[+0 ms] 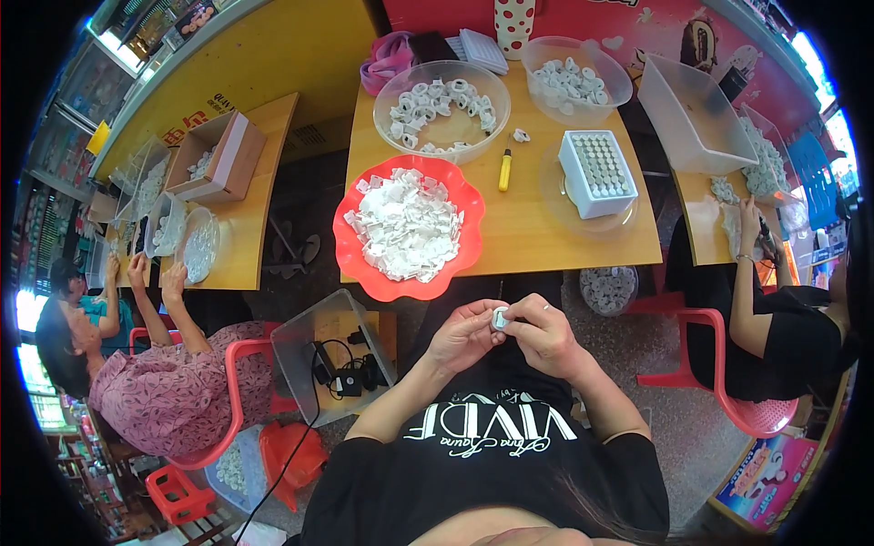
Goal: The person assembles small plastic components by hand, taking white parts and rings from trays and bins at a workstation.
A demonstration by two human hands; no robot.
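Note:
Just off the table's near edge, my left hand [464, 336] pinches a small round white plastic piece [500, 319]. My right hand [549, 337] has its fingertips closed on the same piece from the other side; whether a second small part is between them I cannot make out. Closest on the table is a red scalloped bowl [346, 229] heaped with thin white pieces [405, 223]. To the right stands a white box [596, 206] with rows of small round pieces standing in it.
Beyond are a clear round tub [382, 109] of white rings, another tub [619, 89] of white parts and a yellow utility knife [504, 170]. A grey bin [300, 318] with black adapters sits left of my lap. Co-workers sit on red chairs [238, 391] at side tables.

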